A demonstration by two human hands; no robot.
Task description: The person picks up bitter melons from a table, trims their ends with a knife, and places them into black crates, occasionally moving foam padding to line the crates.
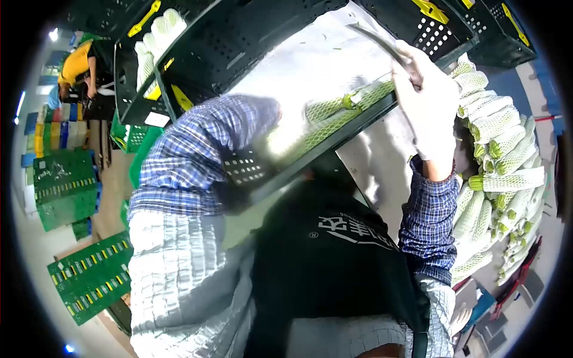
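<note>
A dark crate [325,152] lies tilted in front of me, holding pale-green vegetables in white net sleeves [328,128]. My left hand [282,128] reaches in at its left part; glare and blur hide its fingers. My right hand [425,98], in a white glove, is at the crate's right end. Its fingers are closed on a narrow dark grey strip [377,42], which points up and left; whether this is a tool or part of the crate is unclear.
Dark crates [227,45] with yellow handles stand along the far side. Many netted vegetables [501,137] are heaped at the right. A person in a yellow top [76,64] is at the far left, above green crates [65,179]. White sheeting [310,48] lies beyond the tilted crate.
</note>
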